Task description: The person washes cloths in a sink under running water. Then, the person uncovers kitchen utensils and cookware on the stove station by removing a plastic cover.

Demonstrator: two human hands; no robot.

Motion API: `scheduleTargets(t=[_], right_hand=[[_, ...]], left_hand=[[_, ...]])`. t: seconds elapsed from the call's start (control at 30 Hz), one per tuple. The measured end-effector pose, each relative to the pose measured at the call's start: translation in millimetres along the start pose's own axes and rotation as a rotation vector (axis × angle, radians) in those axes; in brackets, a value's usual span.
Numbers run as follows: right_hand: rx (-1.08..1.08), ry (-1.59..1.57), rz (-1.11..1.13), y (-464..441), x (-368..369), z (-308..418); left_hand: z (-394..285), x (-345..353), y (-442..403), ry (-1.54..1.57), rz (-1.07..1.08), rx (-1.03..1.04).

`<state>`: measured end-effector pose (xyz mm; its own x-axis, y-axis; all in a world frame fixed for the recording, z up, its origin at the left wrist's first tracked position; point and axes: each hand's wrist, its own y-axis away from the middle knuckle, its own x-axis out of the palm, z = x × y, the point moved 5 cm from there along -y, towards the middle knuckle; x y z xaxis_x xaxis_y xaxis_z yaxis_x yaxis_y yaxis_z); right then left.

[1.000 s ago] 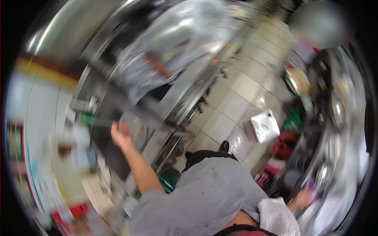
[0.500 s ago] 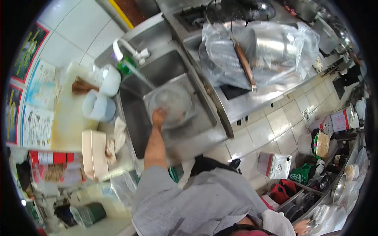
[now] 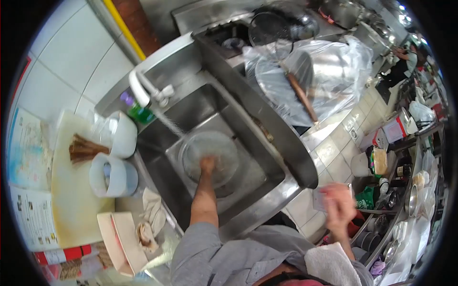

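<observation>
At four o'clock my right hand (image 3: 339, 209), loosely open, looks empty; my left hand (image 3: 208, 165), grip unclear, dips into the sink's (image 3: 255, 178) round bowl (image 3: 235, 155), seemingly placed to catch the faucet's (image 3: 139, 88) ten-o'clock stream (image 3: 168, 124).

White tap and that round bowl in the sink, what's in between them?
A stream of running water! In the head view it slants from the white tap down toward the round bowl.
</observation>
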<state>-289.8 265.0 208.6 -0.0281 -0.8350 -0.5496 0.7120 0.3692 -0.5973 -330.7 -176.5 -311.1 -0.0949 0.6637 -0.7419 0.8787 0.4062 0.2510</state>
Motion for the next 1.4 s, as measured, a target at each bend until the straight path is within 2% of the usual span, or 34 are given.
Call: scheduleTargets(t=[0.03, 0.07, 0.1, 0.13, 0.17, 0.2, 0.23, 0.3, 0.33, 0.4, 0.47, 0.5, 0.53, 0.6, 0.67, 0.7, 0.77, 0.8, 0.87, 0.9, 0.93, 0.97, 1.0, 1.07, 1.1, 1.13, 1.2, 1.23, 1.3, 1.33, 1.4], right_hand=[[-0.048, -0.189, 0.107, -6, 37, 11], [-0.014, -0.418, 0.288, -14, 75, 13], [0.016, -0.427, 0.392, -17, 116, 5], [0.139, -0.567, 0.451, -17, 159, -13], [0.481, -0.749, 0.540, -13, 203, -34], [0.668, -0.892, 0.620, -11, 249, -59], [0.819, -0.886, 0.621, -21, 283, -73], [1.101, -0.909, 0.592, -42, 335, -79], [1.233, -0.944, 0.559, -51, 357, -75], [1.406, -1.197, 0.609, -61, 401, -59], [1.244, -1.693, 0.609, -81, 424, -32], [1.157, -2.170, 0.665, -79, 474, -46], [1.282, -1.842, 0.434, -86, 460, -36], [1.375, -1.757, 0.469, -87, 477, -34], [1.235, -1.398, 0.524, -84, 513, -39], [1.221, -1.274, 0.548, -79, 523, -36], [1.208, -1.151, 0.551, -87, 520, -41], [1.139, -1.184, 0.571, -96, 510, -41], [1.009, -1.241, 0.615, -106, 480, -36], [0.940, -1.269, 0.636, -112, 468, -34], [0.870, -1.293, 0.657, -117, 461, -35], [0.950, -1.286, 0.539, -113, 473, -53], [0.959, -1.284, 0.517, -119, 460, -53], [1.605, -1.222, 0.647, -105, 428, -48], [1.554, -1.475, 0.700, -107, 429, -41], [1.476, -1.726, 0.739, -110, 439, -29], [1.187, -1.682, 0.502, -113, 517, -58], [1.204, -1.681, 0.474, -112, 529, -62], [0.904, -1.347, 0.603, -116, 539, -63], [0.910, -1.343, 0.596, -112, 533, -59], [0.259, -0.891, 0.447, -126, 493, -27]], left_hand=[[44, -7, -31, -0.248, -0.360, 0.196], [-63, -90, 32, 0.293, -0.346, -0.096], [-110, -140, 58, 0.462, -0.367, -0.159], [-146, -178, 79, 0.540, -0.440, -0.118], [-167, -205, 87, 0.528, -0.413, -0.078], [-179, -223, 91, 0.516, -0.385, -0.029], [-179, -235, 92, 0.507, -0.404, -0.038], [-192, -261, 95, 0.827, -0.480, 0.238], [-201, -275, 101, 0.813, -0.487, 0.250], [-228, -292, 115, 1.058, -0.340, 0.347], [-219, -294, 108, 1.216, -0.270, 0.281], [-211, -293, 106, 1.227, -0.327, 0.253], [-199, -290, 105, 1.236, -0.387, 0.222], [-152, -260, 85, 1.430, -0.322, -0.044], [-184, -235, 101, 1.715, -0.153, -0.136], [-166, -217, 87, 1.712, -0.135, -0.124], [-126, -189, 41, 2.209, -0.198, 0.491], [-132, -191, 34, 2.211, -0.178, 0.487], [-150, -210, 35, 1.987, -0.201, 0.553], [-153, -217, 39, 2.118, -0.168, 0.268], [-159, -229, 37, 2.120, -0.151, 0.261], [-155, -245, 35, 1.789, -0.440, 0.202], [-156, -263, 38, 1.432, -0.686, 0.149], [-175, -284, 44, 1.162, -0.800, 0.125], [-189, -280, 50, 1.147, -0.806, 0.010], [-210, -278, 60, 0.995, -0.805, 0.115], [-217, -266, 60, 0.916, -0.669, 0.218], [-219, -263, 61, 0.916, -0.641, 0.211], [-216, -261, 58, 1.303, -0.513, 0.262], [-173, -263, 39, 1.213, -0.498, 0.275], [-171, -262, 40, 1.618, -0.215, 0.209]])
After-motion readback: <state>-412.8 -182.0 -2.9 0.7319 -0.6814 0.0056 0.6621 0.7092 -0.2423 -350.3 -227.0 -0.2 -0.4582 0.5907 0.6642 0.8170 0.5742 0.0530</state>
